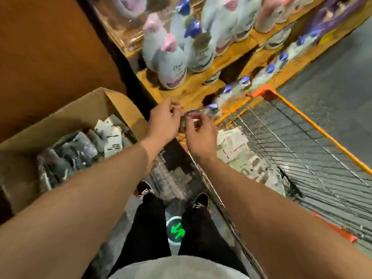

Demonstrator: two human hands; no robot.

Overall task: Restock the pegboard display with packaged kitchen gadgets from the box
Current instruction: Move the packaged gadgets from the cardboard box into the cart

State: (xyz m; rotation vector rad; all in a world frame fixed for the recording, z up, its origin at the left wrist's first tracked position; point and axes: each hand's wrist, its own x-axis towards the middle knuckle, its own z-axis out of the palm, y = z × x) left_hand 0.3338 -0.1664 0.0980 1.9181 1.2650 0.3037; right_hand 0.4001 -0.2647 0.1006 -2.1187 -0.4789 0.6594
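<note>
Lower left, a brown cardboard box (66, 115) holds glossy dark packaged gadgets (67, 154) with white cards, while at centre the left hand (164, 120) and right hand (199, 133) curl their fingers, any hold too blurred to tell.

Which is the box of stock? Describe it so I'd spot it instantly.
Start at the wooden pallet of pale bottles, then drop down and left, past the person's left hand. The cardboard box sits there, flaps open, full of dark and white packets. Its plain brown card sets it apart from the orange-edged wire trolley on the right.
</note>
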